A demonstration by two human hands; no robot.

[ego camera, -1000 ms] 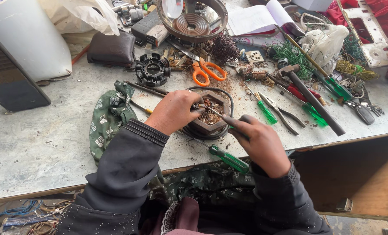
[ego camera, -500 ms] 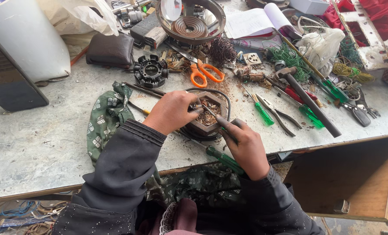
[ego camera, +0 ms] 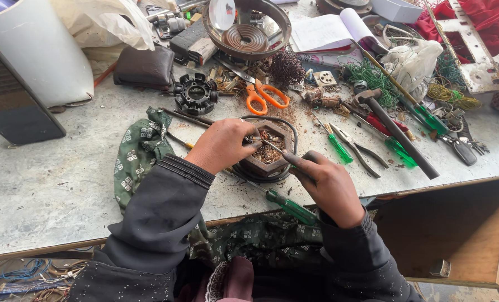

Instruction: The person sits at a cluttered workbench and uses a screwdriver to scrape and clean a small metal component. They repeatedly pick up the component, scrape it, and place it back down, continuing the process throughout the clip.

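A dark ring-shaped motor stator (ego camera: 267,150) with brownish copper windings lies near the front edge of the grey worktable (ego camera: 53,184). My left hand (ego camera: 222,145) grips its left rim, fingertips on the windings. My right hand (ego camera: 325,184) sits just right of it, closed on a thin metal tool whose tip (ego camera: 269,144) pokes into the windings. A green-handled screwdriver (ego camera: 290,208) lies at the table edge below the stator, partly under my right wrist.
Orange scissors (ego camera: 265,96), a black toothed rotor part (ego camera: 196,94), green-handled screwdrivers (ego camera: 339,146), pliers (ego camera: 360,150) and a hammer (ego camera: 398,131) lie behind. A green patterned cloth (ego camera: 137,151) is left. An open wooden drawer (ego camera: 456,229) is at right.
My right hand has moved up and left, closer to the stator, bringing the thin tool's tip into the windings. My left hand stays on the stator.
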